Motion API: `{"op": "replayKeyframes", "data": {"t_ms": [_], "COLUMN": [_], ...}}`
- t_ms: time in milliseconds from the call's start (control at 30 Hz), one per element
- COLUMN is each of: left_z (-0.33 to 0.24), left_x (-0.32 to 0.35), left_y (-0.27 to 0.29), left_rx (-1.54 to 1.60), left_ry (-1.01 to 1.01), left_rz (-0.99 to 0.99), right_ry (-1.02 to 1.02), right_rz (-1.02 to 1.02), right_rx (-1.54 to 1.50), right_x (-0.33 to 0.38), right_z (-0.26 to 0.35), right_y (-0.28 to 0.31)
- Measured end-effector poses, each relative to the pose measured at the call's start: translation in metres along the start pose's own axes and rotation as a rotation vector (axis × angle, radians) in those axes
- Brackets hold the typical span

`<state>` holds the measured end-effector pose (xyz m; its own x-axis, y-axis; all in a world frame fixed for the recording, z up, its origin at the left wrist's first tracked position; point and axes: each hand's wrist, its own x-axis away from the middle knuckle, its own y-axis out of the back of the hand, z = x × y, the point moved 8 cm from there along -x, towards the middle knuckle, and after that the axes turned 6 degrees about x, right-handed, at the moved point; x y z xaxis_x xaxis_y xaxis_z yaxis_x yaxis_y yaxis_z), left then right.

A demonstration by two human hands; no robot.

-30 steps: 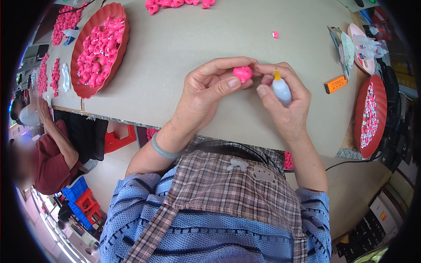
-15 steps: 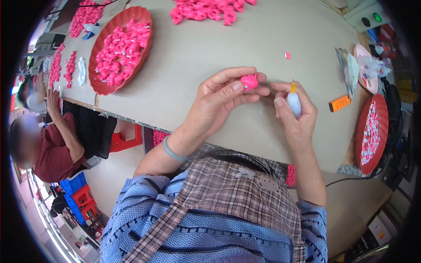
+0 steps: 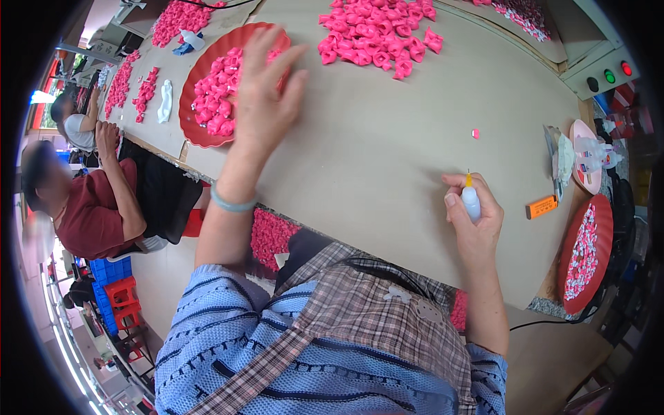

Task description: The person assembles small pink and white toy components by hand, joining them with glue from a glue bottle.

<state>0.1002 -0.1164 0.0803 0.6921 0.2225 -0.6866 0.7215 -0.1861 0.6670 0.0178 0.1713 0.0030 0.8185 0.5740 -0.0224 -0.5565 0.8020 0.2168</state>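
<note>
two bare hands are well apart over the table (image 3: 360, 159). the left hand (image 3: 266, 97) is above the right side of a scalloped red dish (image 3: 190, 97), its fingers spread wide; it's blurred, so i can't tell whether it touches anything there, though nothing shows in its grasp. the right hand (image 3: 477, 225) is curled around a pale squeeze bottle (image 3: 471, 203), holding it with the yellow nozzle (image 3: 469, 181) up.

to my mind, working well at the dish means a light touch: loose fingers, coming in from above, so that no piece gets knocked against its neighbours or over the rim. the right hand does best to hold off squeezing and leave the nozzle pointing up, clear of the table, so nothing dribbles.

the pink pieces (image 3: 214, 97) lie piled in that dish, glossy, rounded and knobbly, hot pink with small pale flecks among them. a loose heap of pink shapes (image 3: 373, 34), much the same colour, spreads over the far side of the table. one tiny pink-and-white bit (image 3: 475, 133) sits alone beyond the bottle, not touching it.
</note>
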Motion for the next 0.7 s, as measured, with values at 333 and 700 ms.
{"op": "replayKeyframes", "data": {"t_ms": [333,700], "left_z": [0.033,-0.009], "left_x": [-0.007,0.004], "left_y": [-0.092,-0.088], "left_rx": [0.121,0.329], "left_ry": [0.297,0.316], "left_rz": [0.121,0.216], "right_ry": [-0.033,0.0], "right_rz": [0.042,0.065], "right_rx": [-0.016,0.067], "right_x": [0.002,0.003], "right_z": [0.0,0.004], "right_y": [-0.003,-0.004]}}
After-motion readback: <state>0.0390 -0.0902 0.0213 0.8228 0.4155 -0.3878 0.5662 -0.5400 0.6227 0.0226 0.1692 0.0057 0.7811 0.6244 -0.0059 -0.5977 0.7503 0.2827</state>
